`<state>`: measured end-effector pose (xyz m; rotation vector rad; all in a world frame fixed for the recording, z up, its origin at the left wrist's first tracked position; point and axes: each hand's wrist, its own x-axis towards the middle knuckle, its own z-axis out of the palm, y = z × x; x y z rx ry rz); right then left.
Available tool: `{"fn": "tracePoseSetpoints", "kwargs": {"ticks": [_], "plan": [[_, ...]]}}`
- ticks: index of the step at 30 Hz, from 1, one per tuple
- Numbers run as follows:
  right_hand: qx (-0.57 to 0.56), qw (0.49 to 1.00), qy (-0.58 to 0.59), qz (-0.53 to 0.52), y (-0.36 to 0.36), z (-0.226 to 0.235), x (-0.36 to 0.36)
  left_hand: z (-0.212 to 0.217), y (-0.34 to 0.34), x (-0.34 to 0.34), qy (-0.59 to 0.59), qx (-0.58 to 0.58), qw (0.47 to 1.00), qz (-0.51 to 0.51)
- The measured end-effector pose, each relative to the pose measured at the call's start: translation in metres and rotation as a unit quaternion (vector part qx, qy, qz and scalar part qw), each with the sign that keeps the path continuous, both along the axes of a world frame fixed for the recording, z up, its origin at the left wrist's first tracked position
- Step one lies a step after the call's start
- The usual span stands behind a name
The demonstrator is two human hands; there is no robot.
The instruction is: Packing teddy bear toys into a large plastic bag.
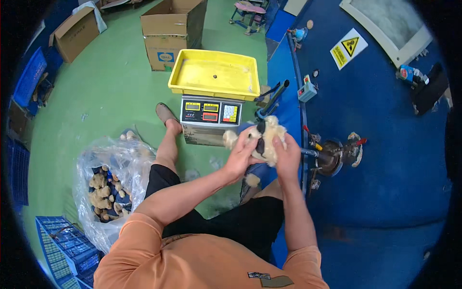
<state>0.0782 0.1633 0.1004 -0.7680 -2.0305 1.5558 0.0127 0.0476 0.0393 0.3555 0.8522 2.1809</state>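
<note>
Both my hands are closed around a cream, fluffy plush toy [273, 136] with dark patches, in front of my lap. My left hand [239, 155] grips its left side, thumb on top. My right hand [288, 156] holds the other side, fingers partly hidden behind the plush. Blue cloth and a cream tuft show below the hands, seemingly parts of the same toy. A metal tube [310, 152] from the blue machine [375, 178] points at my right hand; whether it touches the toy is hidden.
A yellow tray [214, 89] sits on a digital scale [211, 118] ahead. At left stands a clear plastic bag [86, 192] with several cream and dark plush toys. Blue crates [62, 245], cardboard boxes [163, 43] and a small stool [249, 14] stand around.
</note>
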Motion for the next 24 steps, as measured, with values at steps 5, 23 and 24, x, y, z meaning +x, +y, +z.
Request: {"fn": "tracePoseSetpoints", "kwargs": {"ticks": [5,23,24], "plan": [[0.039,0.998,0.006,0.039,0.007,-0.001,0.001,0.001,0.007,0.001,-0.035,-0.036,0.999,0.017],[0.039,0.999,-0.005,0.037,0.01,-0.01,0.007,0.001,0.007,0.007,0.097,-0.048,0.986,0.123],[0.04,0.999,-0.01,0.035,0.014,-0.007,0.007,0.006,0.01,0.003,0.041,-0.038,0.996,0.075]]}}
